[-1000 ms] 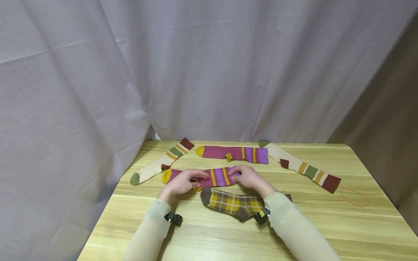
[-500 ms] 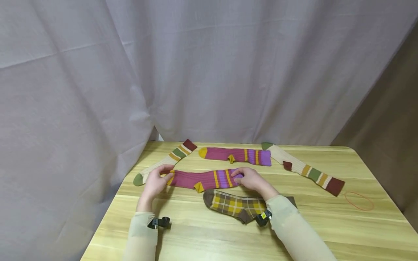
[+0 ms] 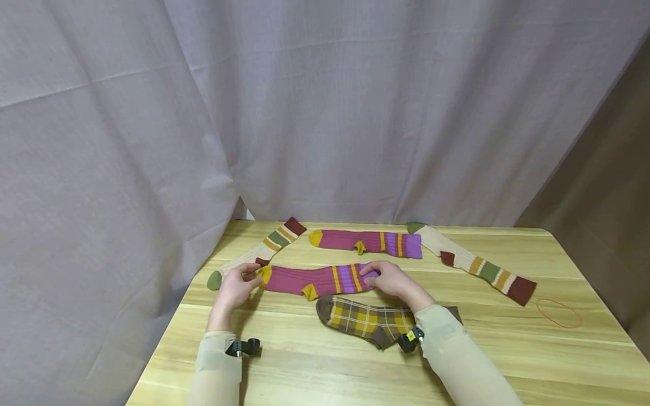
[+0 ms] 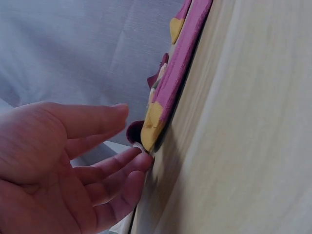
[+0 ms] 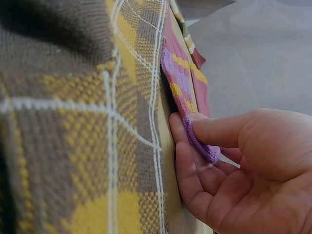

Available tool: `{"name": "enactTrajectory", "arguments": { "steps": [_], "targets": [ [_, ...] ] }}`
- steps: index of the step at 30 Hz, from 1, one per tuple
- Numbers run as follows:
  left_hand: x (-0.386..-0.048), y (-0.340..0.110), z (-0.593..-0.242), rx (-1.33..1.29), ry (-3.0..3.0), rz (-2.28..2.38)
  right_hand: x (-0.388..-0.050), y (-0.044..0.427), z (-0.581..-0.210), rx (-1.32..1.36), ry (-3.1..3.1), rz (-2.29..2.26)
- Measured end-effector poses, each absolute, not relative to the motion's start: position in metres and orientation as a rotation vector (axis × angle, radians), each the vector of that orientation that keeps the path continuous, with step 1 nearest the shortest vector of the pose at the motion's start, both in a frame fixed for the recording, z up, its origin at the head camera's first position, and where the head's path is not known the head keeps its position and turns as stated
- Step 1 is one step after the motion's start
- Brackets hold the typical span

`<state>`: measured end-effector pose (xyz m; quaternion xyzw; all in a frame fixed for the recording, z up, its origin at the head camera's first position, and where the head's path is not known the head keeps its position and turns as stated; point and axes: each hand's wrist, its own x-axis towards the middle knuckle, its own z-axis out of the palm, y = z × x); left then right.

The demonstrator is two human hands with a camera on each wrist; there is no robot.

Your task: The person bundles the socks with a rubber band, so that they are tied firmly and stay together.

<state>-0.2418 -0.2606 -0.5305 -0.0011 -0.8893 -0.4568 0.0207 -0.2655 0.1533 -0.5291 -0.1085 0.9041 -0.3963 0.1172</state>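
Cuff (image 5: 199, 140) of magenta sock (image 3: 291, 279) is pinched by right hand (image 3: 392, 280); left hand (image 3: 236, 286) gapes beside toe (image 4: 152, 123).

readable text: none | yellow patch (image 3: 411, 335) on right wrist camera (image 3: 407, 343): too small to read

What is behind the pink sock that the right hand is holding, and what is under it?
Behind the held sock lie a matching pink sock and, to the left, a striped cream sock, partly hidden by the left hand. Whatever is under the held sock is covered.
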Motion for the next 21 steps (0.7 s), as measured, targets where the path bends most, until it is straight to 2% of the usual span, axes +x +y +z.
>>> {"name": "enactTrajectory", "arguments": {
  "steps": [21],
  "targets": [
    [-0.2462,-0.2548,-0.5389,0.002,-2.779,-1.488,-0.2650,0.1534,-0.5305,-0.290,2.633,-1.173]
  ]
}}
